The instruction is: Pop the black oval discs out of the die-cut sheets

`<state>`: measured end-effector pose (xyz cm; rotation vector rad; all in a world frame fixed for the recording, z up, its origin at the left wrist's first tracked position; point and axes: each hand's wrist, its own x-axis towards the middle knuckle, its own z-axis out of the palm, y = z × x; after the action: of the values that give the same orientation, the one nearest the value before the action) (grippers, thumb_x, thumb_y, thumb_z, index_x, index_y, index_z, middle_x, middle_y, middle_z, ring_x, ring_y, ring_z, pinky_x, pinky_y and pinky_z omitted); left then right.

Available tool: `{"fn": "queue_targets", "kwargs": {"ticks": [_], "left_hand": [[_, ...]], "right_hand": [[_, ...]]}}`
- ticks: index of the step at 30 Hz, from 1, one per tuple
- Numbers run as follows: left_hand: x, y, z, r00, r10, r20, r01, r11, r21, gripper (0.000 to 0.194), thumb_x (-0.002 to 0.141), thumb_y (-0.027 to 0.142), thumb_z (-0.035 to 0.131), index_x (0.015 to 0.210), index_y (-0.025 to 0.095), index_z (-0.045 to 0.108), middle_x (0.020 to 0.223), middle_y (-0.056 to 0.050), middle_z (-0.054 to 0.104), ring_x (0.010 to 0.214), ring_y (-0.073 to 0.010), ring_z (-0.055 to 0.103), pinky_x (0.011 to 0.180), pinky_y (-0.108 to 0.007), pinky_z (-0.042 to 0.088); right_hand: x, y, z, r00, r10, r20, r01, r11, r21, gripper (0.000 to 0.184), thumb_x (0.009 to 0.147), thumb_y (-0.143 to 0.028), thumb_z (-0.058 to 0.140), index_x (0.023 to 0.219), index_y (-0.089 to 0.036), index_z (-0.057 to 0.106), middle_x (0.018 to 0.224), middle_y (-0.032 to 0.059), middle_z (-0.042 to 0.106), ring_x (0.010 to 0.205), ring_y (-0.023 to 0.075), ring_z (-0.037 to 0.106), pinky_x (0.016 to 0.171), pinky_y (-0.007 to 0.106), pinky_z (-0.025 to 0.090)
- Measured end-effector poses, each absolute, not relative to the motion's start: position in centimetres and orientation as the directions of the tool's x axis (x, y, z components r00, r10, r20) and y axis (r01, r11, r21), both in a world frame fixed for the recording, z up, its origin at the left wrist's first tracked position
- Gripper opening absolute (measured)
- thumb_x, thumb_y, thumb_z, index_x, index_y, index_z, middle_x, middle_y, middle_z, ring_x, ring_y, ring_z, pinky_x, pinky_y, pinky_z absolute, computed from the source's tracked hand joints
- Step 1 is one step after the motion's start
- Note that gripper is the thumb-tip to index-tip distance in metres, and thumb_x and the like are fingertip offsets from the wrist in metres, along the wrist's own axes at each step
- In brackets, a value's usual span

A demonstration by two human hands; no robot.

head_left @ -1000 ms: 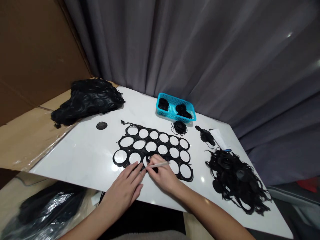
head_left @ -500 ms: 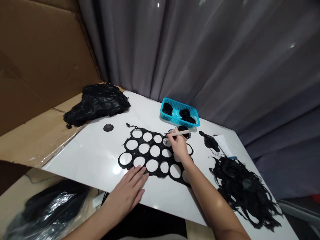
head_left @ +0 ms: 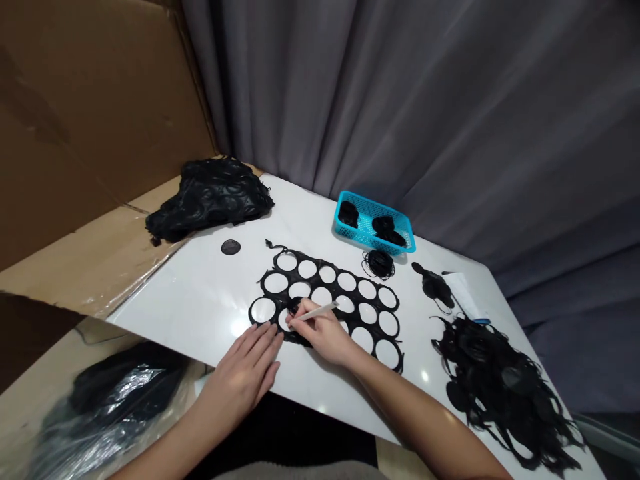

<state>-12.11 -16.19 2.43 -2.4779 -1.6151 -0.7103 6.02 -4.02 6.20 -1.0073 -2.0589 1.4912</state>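
Note:
A black rubbery sheet (head_left: 311, 285) with rows of round holes lies flat on the white table (head_left: 210, 293). My left hand (head_left: 250, 360) rests flat with outstretched fingers, its fingertips at the sheet's near left edge. In my right hand (head_left: 323, 333) is a slim white pen-like tool (head_left: 320, 311), its lower end down at a hole in the near row. A dark bit shows beside the right fingertips, too covered to make out. Just beyond the sheet sits a small pile of thin black rings (head_left: 379, 264).
A blue basket (head_left: 375, 241) holding black pieces stands at the back. A black heap (head_left: 215, 197) lies back left, near a black disc (head_left: 231, 247). Black scraps (head_left: 505, 387) spread at the right, by a white paper (head_left: 466, 293). Cardboard (head_left: 100, 133) rises at the left.
My right hand has moved with the white tool from the sheet's far side to its near left part. My left hand stays flat at the near edge. The view has shifted slightly.

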Motion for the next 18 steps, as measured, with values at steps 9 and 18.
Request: {"fn": "queue_targets", "kwargs": {"ticks": [9,18], "left_hand": [[-12.1,-16.2,2.5,0.304,0.846,0.439,0.881,-0.425,0.209,0.039,0.099,0.02,0.049,0.136,0.016,0.058,0.128,-0.01,0.067,0.122,-0.0278,0.06,0.107,-0.044,0.047],[-12.1,-16.4,2.3,0.29,0.856,0.429,0.885,-0.41,0.22,0.042,0.099,0.021,0.049,0.141,0.018,0.055,0.13,-0.01,0.067,0.123,-0.0277,0.059,0.108,-0.044,0.046]], "right_hand": [[5.7,-4.7,5.4,-0.658,0.753,-0.016,0.343,0.281,-0.896,0.02,0.093,-0.024,0.058,0.075,-0.022,0.051,0.081,-0.0018,0.058,0.078,0.0157,0.055,0.073,0.028,0.041],[5.5,-4.7,5.1,-0.658,0.753,0.019,0.345,0.324,-0.881,0.018,0.091,-0.021,0.061,0.075,-0.022,0.052,0.086,-0.0002,0.059,0.083,0.017,0.057,0.078,0.03,0.043]]}}
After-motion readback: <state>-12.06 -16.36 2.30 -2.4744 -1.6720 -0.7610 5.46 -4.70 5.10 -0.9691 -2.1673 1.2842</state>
